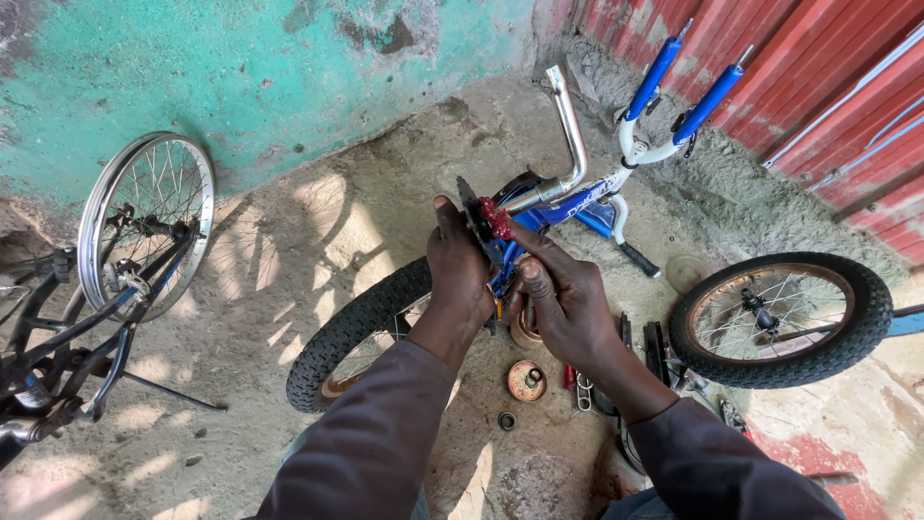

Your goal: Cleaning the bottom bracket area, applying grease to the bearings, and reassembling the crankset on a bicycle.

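Holding the black toothed part [474,220] in your left hand [460,274], you keep it up in front of you, above the knobby tyre [358,327] of the blue small bicycle [568,197] that lies on the concrete floor [289,260]. The fingers of this hand are closed around the part, with the thumb upright along its side. Your right hand [563,303] comes from the other side; its thumb and fingertips pinch the red piece [498,220], which sits against the toothed part. I cannot tell if the red piece is a rag or a cap.

To do this step well, I think you should keep the left hand firm and quiet, and let only the right hand work. Press the red piece flat on the surface, not on the teeth, because the teeth can cut the fingertips. Hold the part near your body, so that nothing falls if it slips.

Just below your hands, small things lie on the floor: a round rusty cup [527,380], a dark ring [506,421] and some tools [582,390]. Keep them together and do not kick them. A second wheel [782,318] rests at the right, and a black bicycle [87,318] with a bare rim stands at the left, well apart.
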